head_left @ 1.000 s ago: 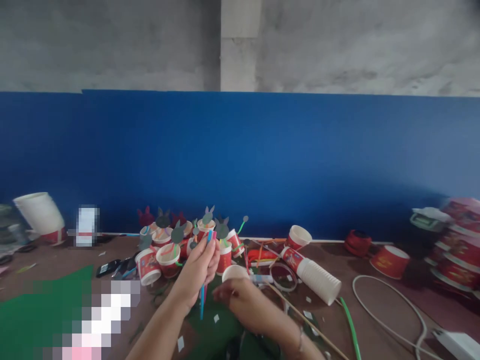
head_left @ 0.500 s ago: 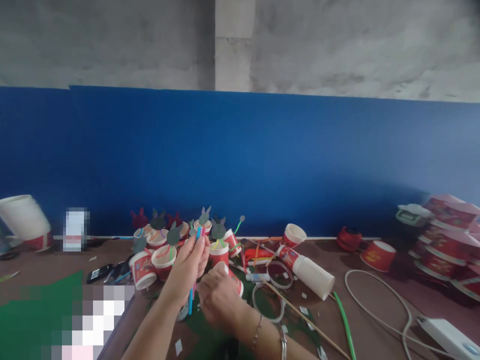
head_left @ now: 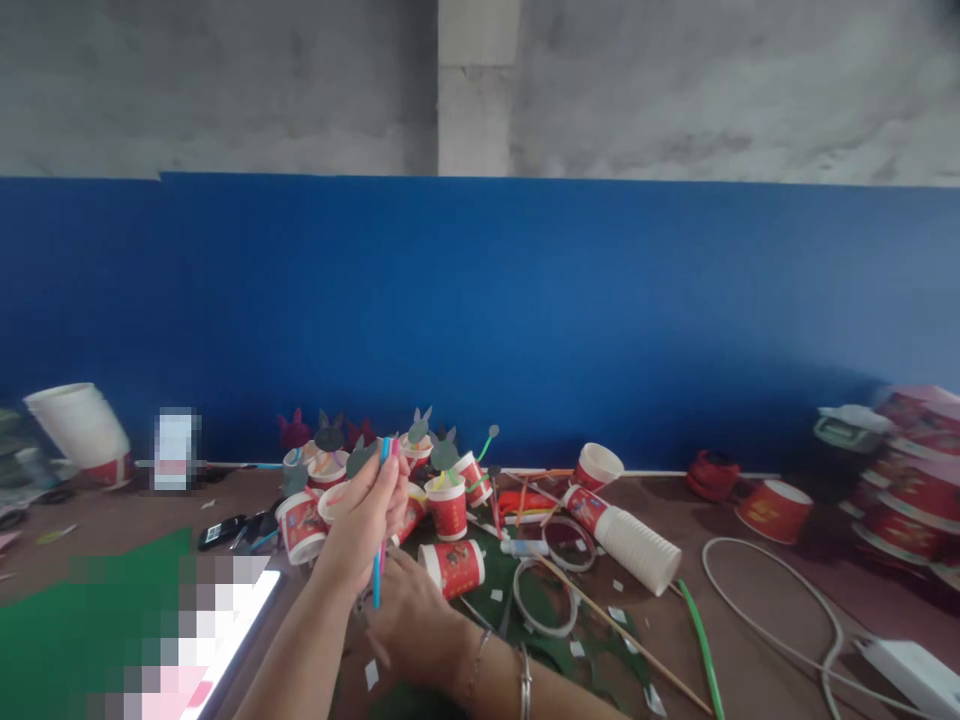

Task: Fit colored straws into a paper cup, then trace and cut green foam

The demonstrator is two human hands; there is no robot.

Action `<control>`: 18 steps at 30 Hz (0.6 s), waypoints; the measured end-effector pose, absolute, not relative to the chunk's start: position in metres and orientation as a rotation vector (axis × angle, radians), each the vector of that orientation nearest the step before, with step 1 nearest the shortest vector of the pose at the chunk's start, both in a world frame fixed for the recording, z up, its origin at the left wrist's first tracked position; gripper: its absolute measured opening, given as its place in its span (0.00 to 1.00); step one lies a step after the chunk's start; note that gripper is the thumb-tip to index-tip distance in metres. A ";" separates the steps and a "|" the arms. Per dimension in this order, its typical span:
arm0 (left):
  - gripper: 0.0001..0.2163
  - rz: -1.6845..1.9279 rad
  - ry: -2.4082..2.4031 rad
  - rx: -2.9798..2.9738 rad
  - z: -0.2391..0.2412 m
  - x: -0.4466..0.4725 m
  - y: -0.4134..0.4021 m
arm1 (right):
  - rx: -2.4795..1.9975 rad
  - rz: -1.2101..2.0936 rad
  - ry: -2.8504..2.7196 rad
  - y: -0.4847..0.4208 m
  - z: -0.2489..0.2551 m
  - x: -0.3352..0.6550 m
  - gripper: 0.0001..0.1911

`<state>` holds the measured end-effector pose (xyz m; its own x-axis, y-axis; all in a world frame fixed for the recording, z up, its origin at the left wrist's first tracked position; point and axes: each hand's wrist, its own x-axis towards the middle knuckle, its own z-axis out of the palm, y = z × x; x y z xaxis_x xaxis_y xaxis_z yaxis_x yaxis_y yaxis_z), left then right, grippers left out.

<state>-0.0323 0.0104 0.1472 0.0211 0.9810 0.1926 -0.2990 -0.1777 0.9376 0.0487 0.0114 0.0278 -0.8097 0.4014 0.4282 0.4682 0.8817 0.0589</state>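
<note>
My left hand (head_left: pixel 358 520) is closed round a blue drinking straw (head_left: pixel 377 580) and a pink straw (head_left: pixel 394 447), held upright together. Low on the table, just right of the straws' lower ends, is my right hand (head_left: pixel 412 615). Its back faces me and its fingertips reach left behind the blue straw, partly hidden, beside a small greyish item I cannot make out. Just beyond the right hand a red-and-white paper cup (head_left: pixel 454 568) lies on its side. Behind both hands stand several paper cups (head_left: pixel 448 510) with straws and dark paper animal heads (head_left: pixel 444 456).
A stack of paper cups (head_left: pixel 637 545) lies to the right, beside a wooden stick (head_left: pixel 622 635), a green straw (head_left: pixel 701 640) and coiled clear tubing (head_left: pixel 547 600). A white cable (head_left: pixel 750 545) loops farther right. A blue panel (head_left: pixel 525 320) closes off the table's back.
My right hand has moved down and left, uncovering the cup lying on its side. The left hand still holds the straws, slightly farther left. The view has shifted a little left.
</note>
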 end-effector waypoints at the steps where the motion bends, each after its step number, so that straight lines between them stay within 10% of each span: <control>1: 0.14 1.429 0.855 1.142 0.147 -0.032 0.011 | -0.675 -0.201 -2.626 0.010 0.023 0.044 0.07; 7: 0.14 1.396 0.866 1.149 0.149 -0.033 0.008 | -0.808 0.196 -2.527 0.000 0.039 0.045 0.15; 14: 0.15 1.339 0.932 1.134 0.147 -0.032 0.009 | -0.736 1.672 -1.737 -0.004 0.091 0.118 0.11; 18: 0.16 1.163 0.959 1.111 0.127 -0.011 0.017 | -0.739 1.706 -1.244 0.011 0.094 0.159 0.09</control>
